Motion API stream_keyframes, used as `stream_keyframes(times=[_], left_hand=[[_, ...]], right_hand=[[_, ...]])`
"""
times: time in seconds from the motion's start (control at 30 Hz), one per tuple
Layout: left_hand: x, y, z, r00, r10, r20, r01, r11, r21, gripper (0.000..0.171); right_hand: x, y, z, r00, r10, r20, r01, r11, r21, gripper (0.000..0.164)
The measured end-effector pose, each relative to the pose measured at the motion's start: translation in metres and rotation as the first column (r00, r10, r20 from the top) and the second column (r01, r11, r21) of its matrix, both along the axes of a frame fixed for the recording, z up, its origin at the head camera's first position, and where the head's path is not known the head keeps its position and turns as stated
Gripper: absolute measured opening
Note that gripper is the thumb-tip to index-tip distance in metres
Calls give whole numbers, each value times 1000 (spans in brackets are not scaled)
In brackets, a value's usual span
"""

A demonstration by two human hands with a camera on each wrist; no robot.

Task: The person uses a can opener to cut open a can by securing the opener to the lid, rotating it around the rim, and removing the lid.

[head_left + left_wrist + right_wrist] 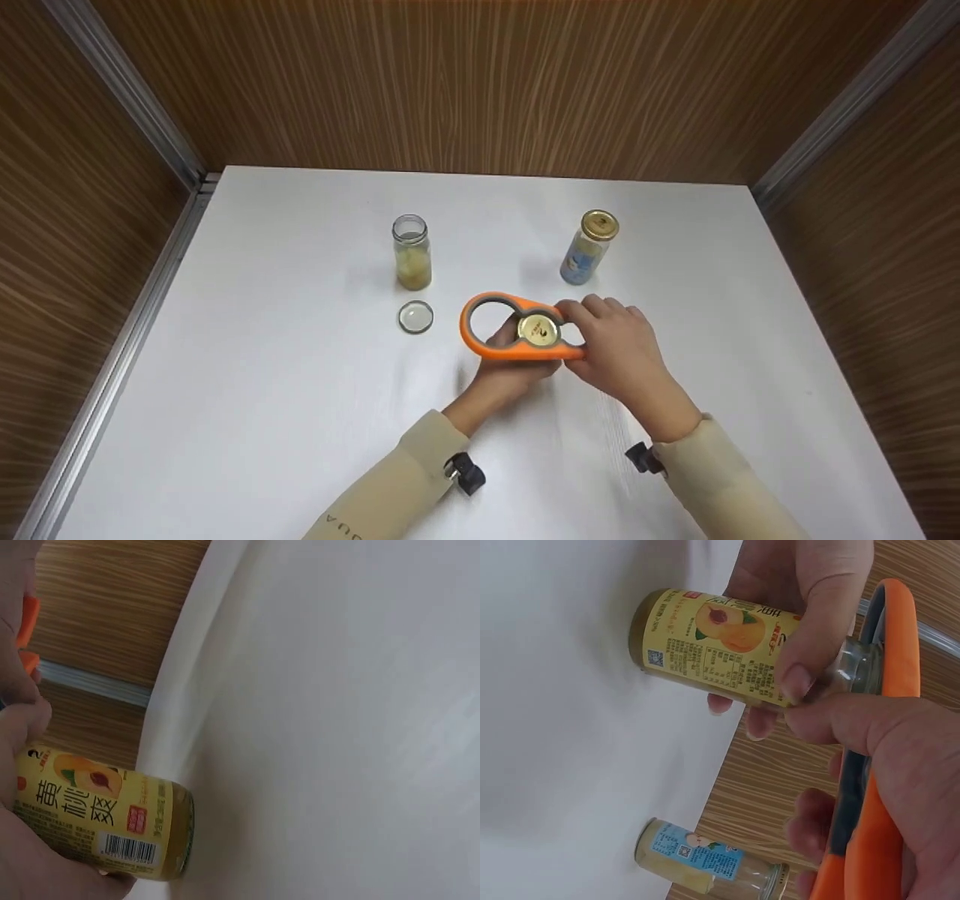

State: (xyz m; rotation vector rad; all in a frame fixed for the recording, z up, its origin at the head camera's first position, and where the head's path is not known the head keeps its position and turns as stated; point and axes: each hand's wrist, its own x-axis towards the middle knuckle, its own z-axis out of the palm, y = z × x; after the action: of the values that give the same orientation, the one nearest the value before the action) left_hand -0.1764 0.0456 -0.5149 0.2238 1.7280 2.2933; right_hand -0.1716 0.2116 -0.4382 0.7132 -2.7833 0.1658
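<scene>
My left hand (504, 375) grips a yellow-labelled peach jar (105, 821) (720, 645) that stands upright on the white table (300, 420); its gold lid (539, 330) faces up. An orange jar opener (495, 330) (896, 645) with grey-lined rings sits over that lid, the smaller ring around it. My right hand (615, 349) holds the opener's right end, fingers curled over it. In the right wrist view my right hand's thumb (855, 724) lies beside the jar's glass neck.
An open jar (412, 253) with pale contents stands at centre left, its loose lid (415, 316) lying in front of it. A blue-labelled jar (588, 247) (697, 859) with a gold cap stands at right. Wood-panelled walls enclose the table.
</scene>
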Motion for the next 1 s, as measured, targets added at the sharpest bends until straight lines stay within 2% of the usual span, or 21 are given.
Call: stream_keyframes(times=[0.03,0.07,0.1,0.17,0.33,0.5,0.6,0.67,0.83,1.0], left_hand=[[0,0,-2,996,29,-84,-44,982,-185,59],[-1,0,-3,992,33,-120,-63,965,-254,61],[-1,-1,-5,979,42,-200,-118,915,-385,66],[-2,-3,-6,970,3,-243,-112,891,-439,68],[-5,-8,-8,950,-89,-298,-55,894,-444,71],[-6,-10,-8,944,-132,-304,-19,894,-448,72],[-7,-10,-7,943,-160,-290,0,876,-483,72],[-7,-10,-6,940,-183,-289,7,854,-520,72],[-9,-12,-5,924,-232,-305,14,816,-577,70],[-9,-13,-7,918,-238,-316,26,832,-554,70]], right_hand=[[-1,0,0,1000,7,-5,-8,1000,-9,56],[-2,1,-1,1000,17,-10,-17,1000,-19,55],[-3,1,-2,999,29,-14,-29,999,-31,53],[-5,2,-3,998,53,-27,-55,997,-52,50],[-9,6,-4,994,93,-50,-96,993,-73,48],[-10,7,-4,992,108,-64,-113,991,-73,45],[-10,8,-5,991,115,-72,-121,989,-81,45],[-11,8,-5,990,118,-72,-124,989,-83,46],[-11,9,-6,991,121,-63,-126,988,-84,47],[-12,9,-7,990,134,-52,-138,986,-94,46]])
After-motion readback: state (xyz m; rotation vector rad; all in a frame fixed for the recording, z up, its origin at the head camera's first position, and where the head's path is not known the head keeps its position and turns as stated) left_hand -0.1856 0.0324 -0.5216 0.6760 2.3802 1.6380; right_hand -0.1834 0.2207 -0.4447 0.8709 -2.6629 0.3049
